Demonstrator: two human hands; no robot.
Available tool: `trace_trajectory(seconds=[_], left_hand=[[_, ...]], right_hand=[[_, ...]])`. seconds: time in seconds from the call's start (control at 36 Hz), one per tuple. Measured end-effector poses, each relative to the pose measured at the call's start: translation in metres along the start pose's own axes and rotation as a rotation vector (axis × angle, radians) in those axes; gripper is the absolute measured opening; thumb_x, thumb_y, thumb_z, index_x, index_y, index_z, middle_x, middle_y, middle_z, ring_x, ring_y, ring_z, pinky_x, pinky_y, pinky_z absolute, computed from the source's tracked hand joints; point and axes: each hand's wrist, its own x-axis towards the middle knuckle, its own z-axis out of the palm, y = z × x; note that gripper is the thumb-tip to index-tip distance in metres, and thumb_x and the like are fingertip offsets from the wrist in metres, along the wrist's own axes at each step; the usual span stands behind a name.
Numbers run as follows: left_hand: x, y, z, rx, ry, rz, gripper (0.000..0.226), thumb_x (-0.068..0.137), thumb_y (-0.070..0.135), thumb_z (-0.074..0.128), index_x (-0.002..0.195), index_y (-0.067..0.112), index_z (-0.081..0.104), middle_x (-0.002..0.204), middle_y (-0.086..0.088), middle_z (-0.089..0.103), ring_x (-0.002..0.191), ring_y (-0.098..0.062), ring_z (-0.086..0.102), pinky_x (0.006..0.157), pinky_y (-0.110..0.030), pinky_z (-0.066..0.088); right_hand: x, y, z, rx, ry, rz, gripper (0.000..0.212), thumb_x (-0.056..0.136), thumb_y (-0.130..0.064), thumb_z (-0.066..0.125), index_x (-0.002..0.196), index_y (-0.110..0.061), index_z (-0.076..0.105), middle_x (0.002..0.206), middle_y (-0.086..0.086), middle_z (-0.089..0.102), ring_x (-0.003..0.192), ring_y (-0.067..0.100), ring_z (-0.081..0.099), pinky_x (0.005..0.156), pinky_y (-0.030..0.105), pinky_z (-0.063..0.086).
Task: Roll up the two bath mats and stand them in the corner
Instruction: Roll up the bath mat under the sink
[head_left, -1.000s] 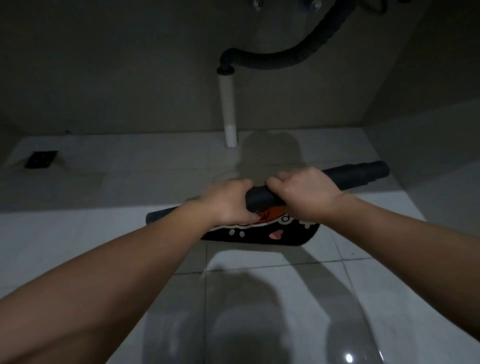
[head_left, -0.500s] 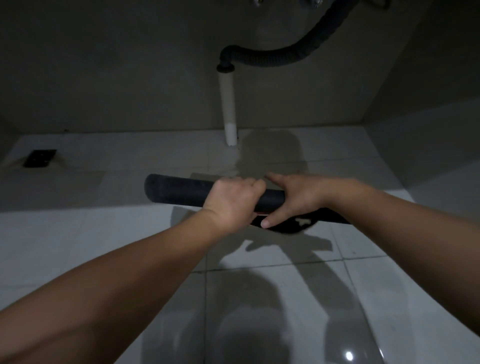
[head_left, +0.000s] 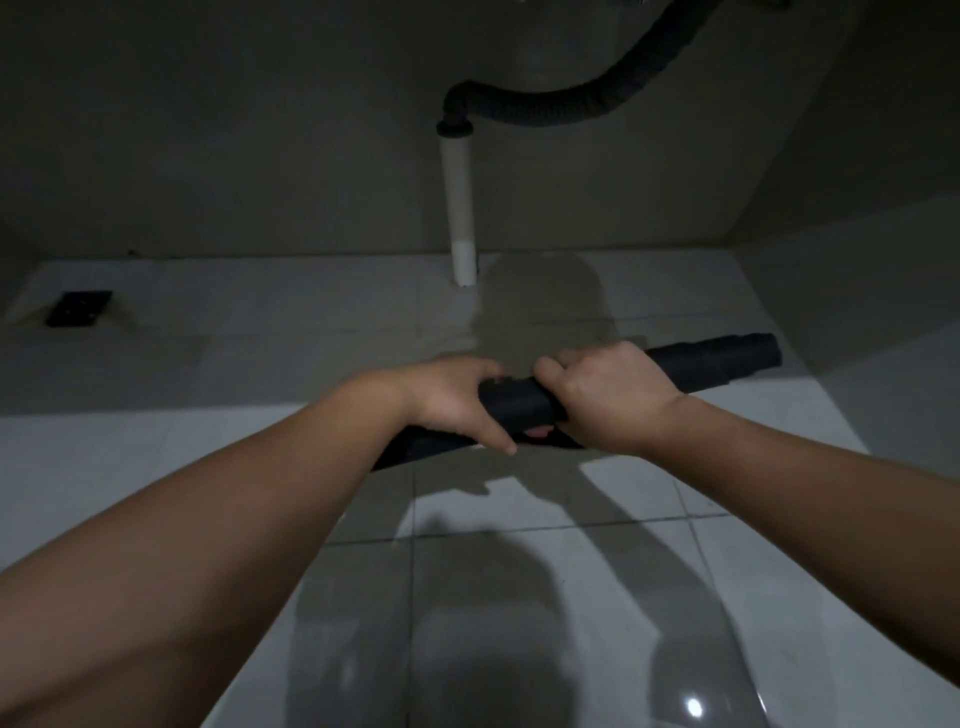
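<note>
A dark bath mat (head_left: 717, 361), rolled into a long tube, is held above the white tiled floor, slanting up to the right. My left hand (head_left: 457, 402) grips the roll near its middle, fingers over the top and thumb underneath. My right hand (head_left: 605, 392) grips it just to the right, fingers curled over it. A small strip of the mat's orange pattern shows under the roll between my hands. The roll's left end is hidden behind my left forearm. A second mat is not in view.
A white drain pipe (head_left: 461, 208) with a dark corrugated hose (head_left: 571, 106) stands against the back wall. A dark floor drain (head_left: 79, 307) sits at the far left. Walls meet in a corner (head_left: 727, 244) at the right. The glossy tiles (head_left: 519, 597) carry my shadow.
The roll has swung from lying with its long end to the left to slanting up to the right. The loose flap under it is nearly all wound in. My right hand now curls over the roll.
</note>
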Motion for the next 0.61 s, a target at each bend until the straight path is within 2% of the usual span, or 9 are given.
trace_trajectory(seconds=[0.06,0.14,0.22,0.28,0.33,0.39,0.47,0.53,0.61], left_hand=[[0.001,0.001,0.004,-0.002,0.023,0.023,0.053,0.066,0.04,0.082,0.111,0.028,0.058,0.108,0.002,0.066,0.097,-0.017,0.063,0.087,-0.031,0.052],[0.001,0.003,0.015,0.135,0.138,0.053,0.039,0.071,0.035,0.076,0.104,0.026,0.058,0.097,-0.001,0.066,0.085,-0.02,0.062,0.07,-0.027,0.047],[0.001,0.001,0.026,0.544,0.34,0.15,0.037,0.076,0.039,0.066,0.108,0.024,0.052,0.101,-0.002,0.066,0.09,-0.025,0.063,0.064,-0.029,0.038],[0.001,0.001,0.032,0.69,0.441,0.247,0.035,0.081,0.038,0.061,0.111,0.024,0.048,0.104,0.0,0.064,0.091,-0.024,0.063,0.063,-0.031,0.036],[0.001,0.005,0.035,0.722,0.506,0.3,0.033,0.084,0.036,0.058,0.112,0.022,0.047,0.106,0.001,0.063,0.09,-0.023,0.063,0.064,-0.033,0.04],[0.003,0.007,0.037,0.707,0.559,0.297,0.033,0.083,0.036,0.059,0.111,0.021,0.048,0.107,0.0,0.062,0.093,-0.024,0.062,0.069,-0.034,0.043],[0.005,0.005,0.036,0.653,0.596,0.259,0.038,0.081,0.037,0.061,0.112,0.022,0.047,0.111,0.001,0.062,0.098,-0.023,0.061,0.069,-0.033,0.04],[0.006,0.002,0.032,0.566,0.562,0.223,0.046,0.077,0.042,0.064,0.116,0.024,0.046,0.114,0.003,0.062,0.101,-0.022,0.061,0.07,-0.032,0.042],[0.008,0.0,0.023,0.358,0.395,0.106,0.06,0.071,0.052,0.07,0.122,0.028,0.047,0.116,0.002,0.064,0.102,-0.024,0.062,0.075,-0.031,0.047]], right_hand=[[0.0,0.001,0.003,0.006,0.0,0.011,0.048,0.058,-0.049,0.078,0.081,-0.013,0.055,0.065,0.005,0.062,0.047,0.028,0.057,0.044,0.025,0.025],[0.006,0.004,-0.001,0.161,-0.18,0.08,0.046,0.069,-0.043,0.07,0.103,-0.02,0.051,0.094,0.003,0.064,0.08,0.029,0.064,0.057,0.03,0.034],[0.016,0.012,-0.008,0.451,-0.548,0.277,0.08,0.063,-0.053,0.076,0.131,-0.028,0.042,0.119,-0.001,0.06,0.104,0.023,0.059,0.074,0.028,0.042],[0.019,0.018,-0.009,0.497,-0.626,0.318,0.098,0.059,-0.056,0.077,0.142,-0.029,0.032,0.134,-0.003,0.053,0.115,0.023,0.055,0.087,0.03,0.045],[0.02,0.022,-0.008,0.522,-0.67,0.331,0.093,0.059,-0.053,0.078,0.14,-0.029,0.037,0.132,-0.003,0.055,0.112,0.022,0.057,0.091,0.034,0.047],[0.019,0.023,-0.006,0.611,-0.707,0.327,0.067,0.061,-0.042,0.079,0.122,-0.03,0.053,0.112,-0.002,0.065,0.093,0.019,0.063,0.08,0.033,0.052],[0.016,0.018,-0.003,0.631,-0.623,0.318,0.04,0.063,-0.032,0.076,0.099,-0.029,0.06,0.087,-0.001,0.069,0.076,0.019,0.065,0.065,0.031,0.053],[0.014,0.013,-0.001,0.457,-0.499,0.286,0.036,0.068,-0.035,0.071,0.1,-0.028,0.058,0.089,0.001,0.068,0.078,0.022,0.064,0.062,0.032,0.049],[0.006,0.008,0.011,0.091,-0.166,0.137,0.034,0.079,-0.042,0.063,0.103,-0.021,0.053,0.09,0.003,0.066,0.077,0.028,0.064,0.055,0.03,0.033]])
